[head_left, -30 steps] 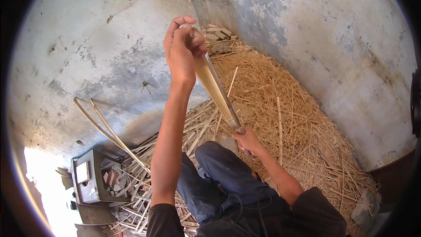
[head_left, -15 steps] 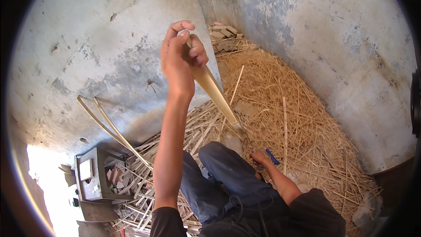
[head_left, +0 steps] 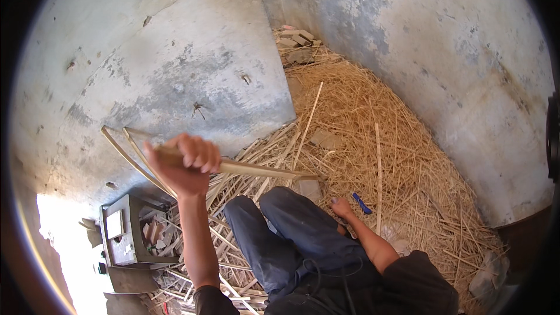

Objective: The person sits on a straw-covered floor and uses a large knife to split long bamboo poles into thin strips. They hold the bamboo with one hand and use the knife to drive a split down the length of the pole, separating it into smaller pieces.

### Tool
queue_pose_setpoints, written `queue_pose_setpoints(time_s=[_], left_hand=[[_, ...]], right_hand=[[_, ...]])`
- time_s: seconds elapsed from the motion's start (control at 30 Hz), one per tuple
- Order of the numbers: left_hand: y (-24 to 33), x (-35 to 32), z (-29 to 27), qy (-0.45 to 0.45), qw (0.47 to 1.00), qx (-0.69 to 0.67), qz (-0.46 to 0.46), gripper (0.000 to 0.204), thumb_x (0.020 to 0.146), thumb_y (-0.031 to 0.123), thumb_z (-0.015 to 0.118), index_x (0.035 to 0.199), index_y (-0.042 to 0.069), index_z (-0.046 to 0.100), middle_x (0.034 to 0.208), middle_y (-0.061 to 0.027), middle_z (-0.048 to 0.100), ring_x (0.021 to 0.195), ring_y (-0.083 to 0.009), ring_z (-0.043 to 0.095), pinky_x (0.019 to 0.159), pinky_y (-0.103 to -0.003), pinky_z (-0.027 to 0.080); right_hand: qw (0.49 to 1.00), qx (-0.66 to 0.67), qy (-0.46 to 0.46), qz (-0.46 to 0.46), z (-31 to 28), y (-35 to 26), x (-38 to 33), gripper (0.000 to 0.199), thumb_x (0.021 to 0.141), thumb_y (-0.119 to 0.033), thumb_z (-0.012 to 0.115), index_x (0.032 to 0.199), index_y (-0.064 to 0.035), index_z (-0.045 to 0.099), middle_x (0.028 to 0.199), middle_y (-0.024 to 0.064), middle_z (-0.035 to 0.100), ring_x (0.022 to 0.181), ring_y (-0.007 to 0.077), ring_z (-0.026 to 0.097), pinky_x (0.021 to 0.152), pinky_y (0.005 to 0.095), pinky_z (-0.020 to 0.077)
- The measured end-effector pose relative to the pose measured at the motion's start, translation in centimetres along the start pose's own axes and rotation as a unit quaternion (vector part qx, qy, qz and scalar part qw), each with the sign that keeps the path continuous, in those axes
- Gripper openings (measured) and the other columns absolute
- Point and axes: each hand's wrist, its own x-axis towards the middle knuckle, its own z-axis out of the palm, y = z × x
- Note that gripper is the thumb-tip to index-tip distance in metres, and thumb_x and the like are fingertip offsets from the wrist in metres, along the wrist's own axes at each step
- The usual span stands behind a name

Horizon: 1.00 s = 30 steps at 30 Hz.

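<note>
My left hand (head_left: 185, 162), a little blurred, is closed round one end of a pale split bamboo strip (head_left: 256, 169). The strip slants from my fist across to the right, over my knees. Its far end lies by a small grey block (head_left: 310, 189) on the floor just beyond my knees. Down beside my right knee, my right hand (head_left: 339, 206) is closed low over the straw; what its fingers hold is too small to make out. A blue object (head_left: 361, 203), perhaps a tool handle, lies right next to that hand.
Fine straw-like shavings (head_left: 361, 116) spread to the walls, with loose bamboo strips (head_left: 268, 163) on the left. Two long bent strips (head_left: 131, 154) lean at the left wall. A metal box (head_left: 125, 245) holding rubble stands lower left. Bricks (head_left: 297, 41) are stacked in the far corner.
My left hand has come down and to the left, and the bamboo strip has swung from steep to nearly level. My right hand has hardly moved.
</note>
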Motion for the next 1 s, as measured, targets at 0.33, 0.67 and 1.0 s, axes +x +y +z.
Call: queue_pose_setpoints(time_s=[0.33,0.67,1.0], left_hand=[[17.6,-13.9,1.0,-0.024,0.977,-0.019,0.212,0.059,0.106,0.049,0.045,0.055,0.02,0.037,0.041,0.0086,0.034,0.028,-0.0021,0.03,0.025,-0.017,0.032],[19.1,-18.2,-1.3,0.071,0.934,-0.088,0.338,0.055,0.107,0.039,0.047,0.056,0.02,0.037,0.042,0.0076,0.035,0.03,-0.0013,0.029,0.029,-0.016,0.032],[26.5,-21.2,-2.5,0.114,0.935,0.047,0.333,0.048,0.107,0.042,0.04,0.067,0.017,0.037,0.063,0.0037,0.03,0.05,-0.0084,0.029,0.051,-0.021,0.03]], right_hand=[[0.973,-0.079,0.154,-0.151,-8.6,-8.2,-3.3,0.026,0.08,-0.018,0.065,0.1,-0.0025,0.071,0.084,0.0248,0.069,0.084,0.0429,0.068,0.074,0.0497,0.0518],[0.969,-0.127,0.207,-0.045,-17.8,-11.2,2.6,0.027,0.087,-0.022,0.065,0.099,0.0013,0.072,0.08,0.0212,0.069,0.075,0.0349,0.068,0.069,0.0476,0.0516],[0.96,-0.007,0.218,0.173,-23.8,8.6,8.8,0.023,0.1,-0.02,0.056,0.088,-0.0006,0.058,0.06,0.01,0.048,0.047,0.0246,0.042,0.05,0.0448,0.0388]])
